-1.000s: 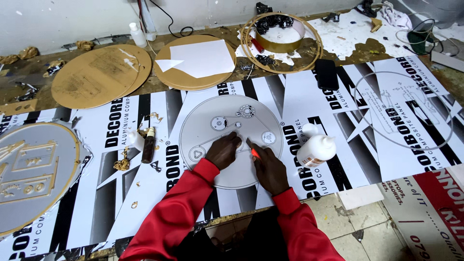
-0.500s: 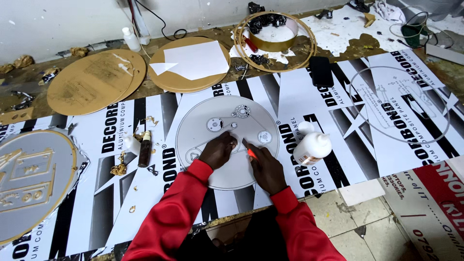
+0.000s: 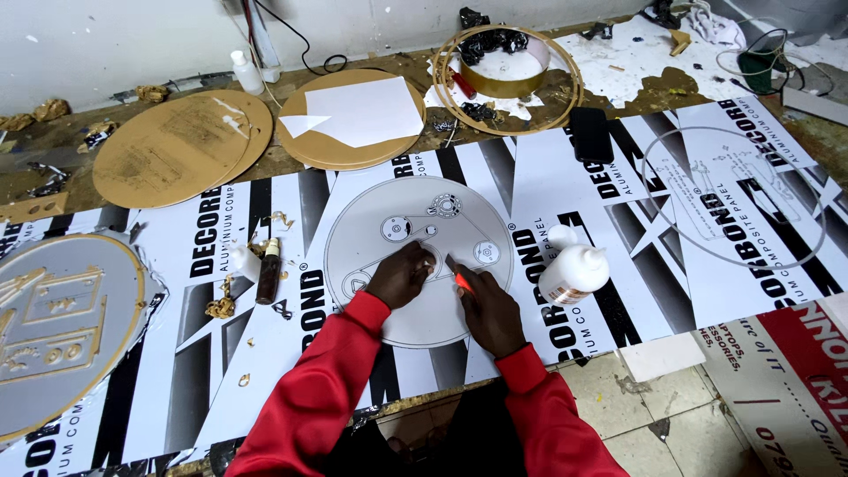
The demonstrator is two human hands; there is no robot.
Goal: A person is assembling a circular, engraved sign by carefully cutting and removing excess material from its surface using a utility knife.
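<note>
Flat round grey disc with engraved line drawings lies on my black-and-white printed panel, near the bench's front edge. Small red-orange knife rests tilted, tip touching the disc's middle.

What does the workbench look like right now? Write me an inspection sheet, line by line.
Surface: bench covered with black-and-white printed sheets.
Job's things: grey round disc with small cut shapes on it; red-handled tool.
Clutter: white glue bottle lying beside the disc; two tan discs; a third tan disc with white paper on it; gold hoop; black phone; embossed round sign.
Hands: left hand pressed on the disc; right hand holding the tool.
Cables: black cable by the wall.
Surroundings: white wall; tiled floor.
</note>
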